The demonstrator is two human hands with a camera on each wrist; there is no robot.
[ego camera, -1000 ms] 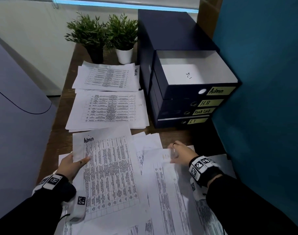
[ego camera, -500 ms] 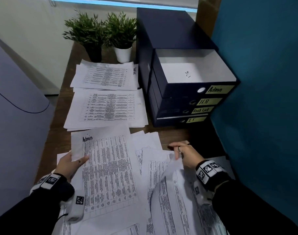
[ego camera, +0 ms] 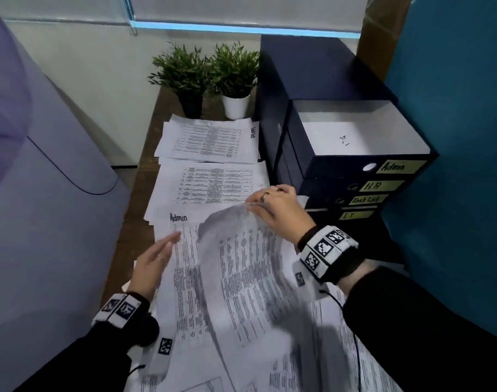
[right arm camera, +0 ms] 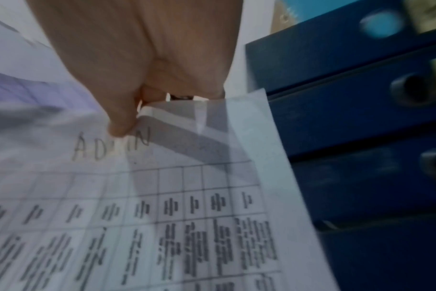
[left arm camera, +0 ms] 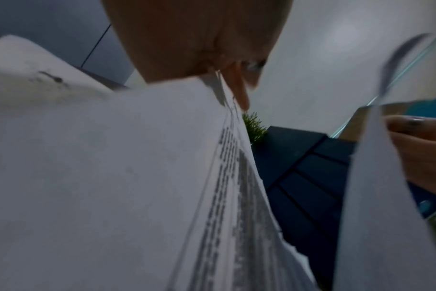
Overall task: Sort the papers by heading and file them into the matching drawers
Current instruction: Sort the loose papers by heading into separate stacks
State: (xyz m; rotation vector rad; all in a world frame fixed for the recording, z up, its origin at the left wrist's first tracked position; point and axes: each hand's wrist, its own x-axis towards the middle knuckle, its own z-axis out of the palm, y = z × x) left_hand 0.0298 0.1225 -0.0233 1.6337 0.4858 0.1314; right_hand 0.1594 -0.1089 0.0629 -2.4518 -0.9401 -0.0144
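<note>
My right hand [ego camera: 258,203] pinches the top edge of a printed sheet [ego camera: 241,264] and holds it lifted and curved over the pile headed "Admin" [ego camera: 182,219]. In the right wrist view my thumb [right arm camera: 122,126] presses on that sheet [right arm camera: 162,196] beside its handwritten "ADMIN" heading. My left hand [ego camera: 168,244] lies with straight fingers on the left side of the Admin pile; the left wrist view shows its palm [left arm camera: 187,39] above the stacked paper edges [left arm camera: 236,177]. The navy drawer unit [ego camera: 312,80] stands at the right. Its top drawer, labelled Admin [ego camera: 394,168], is pulled out with a white sheet inside.
Below the Admin drawer sit shut drawers labelled H.R [ego camera: 380,185], Task List [ego camera: 366,199] and IT [ego camera: 352,215]. Two sorted piles [ego camera: 207,142] [ego camera: 210,185] lie further back on the wooden desk. Two potted plants [ego camera: 207,75] stand behind them. A teal partition [ego camera: 453,137] walls the right side.
My right hand has lifted a sheet off the loose papers at the right and swung it up and left over the Admin pile. My left hand let go of the pile's edge and straightened.
</note>
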